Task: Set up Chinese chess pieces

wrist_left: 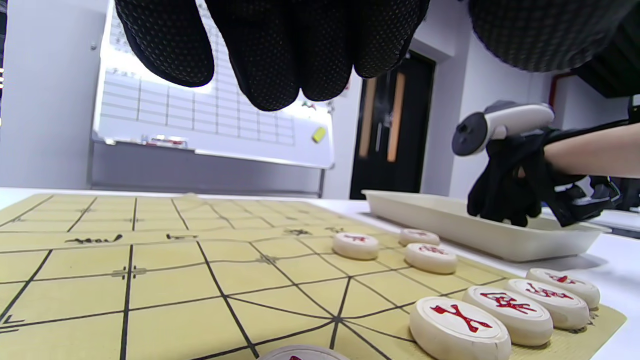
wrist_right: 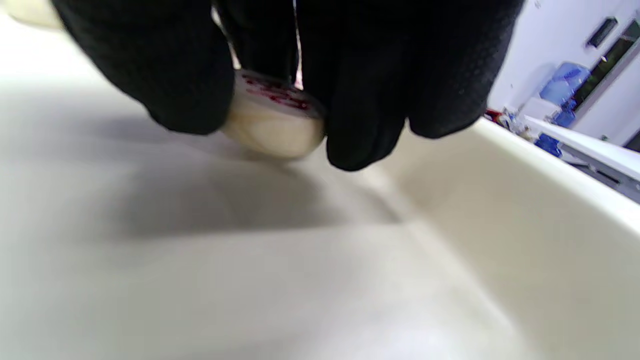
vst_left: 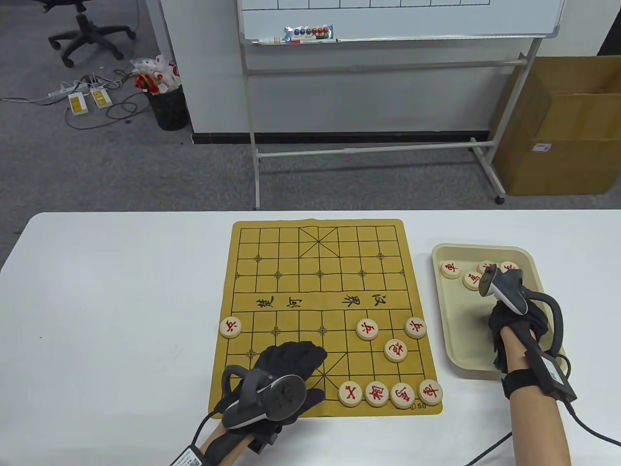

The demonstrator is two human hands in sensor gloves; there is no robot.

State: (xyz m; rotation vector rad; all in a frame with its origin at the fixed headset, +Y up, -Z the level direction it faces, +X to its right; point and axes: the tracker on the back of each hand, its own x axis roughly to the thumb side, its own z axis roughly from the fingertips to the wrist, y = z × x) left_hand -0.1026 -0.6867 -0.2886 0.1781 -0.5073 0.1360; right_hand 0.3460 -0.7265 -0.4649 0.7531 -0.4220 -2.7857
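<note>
Pinching piece (wrist_right: 272,122) (face up), right hand (wrist_right: 320,75), tray (wrist_right: 525,200)

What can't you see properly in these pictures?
- Table view: the tracker covers part of two pieces in the tray.
- Right wrist view: blur and the right hand hide the character on the pinched piece.
- Left wrist view: the bottom edge cuts off a piece under the left hand.

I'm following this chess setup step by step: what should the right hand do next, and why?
Probably lift the piece clear of the tray and carry it to the board. The right hand already pinches it between thumb and fingers, low over the tray floor, and many of the board's near points lie open.
</note>
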